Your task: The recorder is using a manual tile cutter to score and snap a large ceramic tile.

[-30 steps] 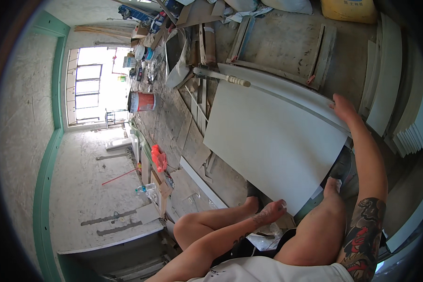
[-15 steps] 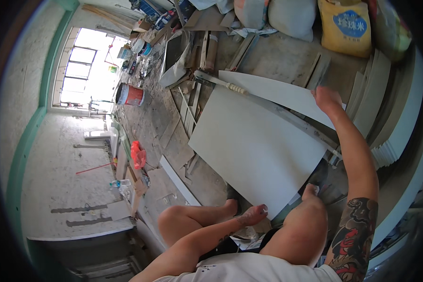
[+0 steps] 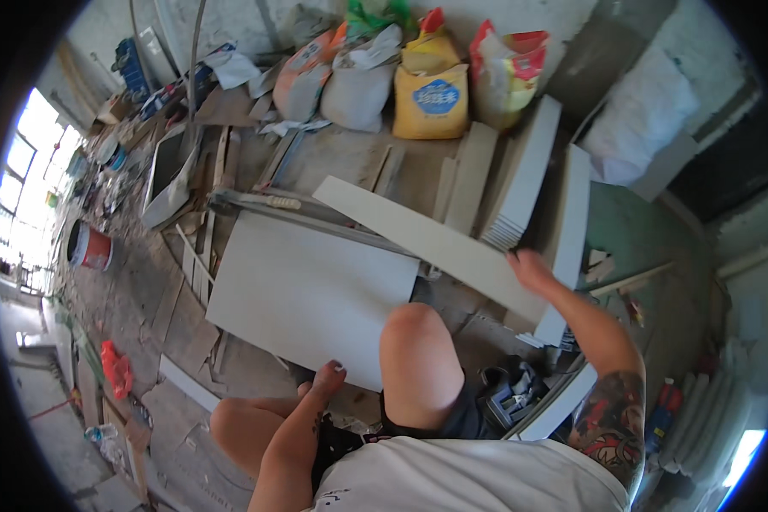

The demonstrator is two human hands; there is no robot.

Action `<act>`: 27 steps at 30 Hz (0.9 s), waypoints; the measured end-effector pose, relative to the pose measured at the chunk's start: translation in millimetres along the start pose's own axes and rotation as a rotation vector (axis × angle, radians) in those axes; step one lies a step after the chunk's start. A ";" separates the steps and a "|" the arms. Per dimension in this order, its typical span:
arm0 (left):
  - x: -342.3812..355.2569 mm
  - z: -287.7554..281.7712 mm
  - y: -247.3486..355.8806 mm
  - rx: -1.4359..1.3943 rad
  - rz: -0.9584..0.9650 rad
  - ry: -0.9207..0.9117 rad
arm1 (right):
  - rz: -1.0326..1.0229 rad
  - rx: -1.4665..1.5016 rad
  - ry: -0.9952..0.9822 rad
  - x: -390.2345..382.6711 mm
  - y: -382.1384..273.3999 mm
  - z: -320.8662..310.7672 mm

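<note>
Head view: white strip in right hand's fingers, mostly left of them.

The panel lies before the person, with the strip in the right grip beyond its far right corner, stacked boards farther right, sacks along the far wall, and a bucket left.
</note>
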State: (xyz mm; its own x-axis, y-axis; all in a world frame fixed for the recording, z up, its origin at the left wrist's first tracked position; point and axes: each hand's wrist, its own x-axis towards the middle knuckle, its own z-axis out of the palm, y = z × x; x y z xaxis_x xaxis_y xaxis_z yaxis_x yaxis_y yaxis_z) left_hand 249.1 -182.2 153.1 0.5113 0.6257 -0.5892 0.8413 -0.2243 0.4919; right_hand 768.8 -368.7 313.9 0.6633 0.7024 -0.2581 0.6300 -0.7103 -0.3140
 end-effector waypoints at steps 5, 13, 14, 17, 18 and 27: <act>-37.6 -9.7 26.7 0.229 0.012 -0.253 | 0.310 0.176 0.097 -228.5 43.0 5.9; -13.1 26.3 50.4 0.013 0.229 -0.142 | 0.749 0.320 0.167 -349.4 33.5 42.5; -16.8 28.2 56.6 -0.035 0.192 -0.166 | 0.800 0.328 0.209 -363.3 34.0 46.1; -21.9 33.8 50.7 0.055 0.257 -0.171 | 0.816 0.331 0.247 -360.8 42.2 50.5; -22.9 36.3 45.3 0.048 0.262 -0.171 | 0.804 0.334 0.269 -358.3 41.5 50.4; -23.4 23.9 26.2 0.087 0.179 -0.159 | 0.792 0.430 0.496 -246.4 59.2 112.5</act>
State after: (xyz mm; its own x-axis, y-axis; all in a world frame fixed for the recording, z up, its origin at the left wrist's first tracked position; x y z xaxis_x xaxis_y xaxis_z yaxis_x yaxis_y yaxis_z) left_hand 263.3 -220.6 164.5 0.6692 0.4460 -0.5943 0.7430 -0.3888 0.5448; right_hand 597.2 -578.7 256.2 0.9793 -0.1272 -0.1577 -0.1936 -0.8165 -0.5439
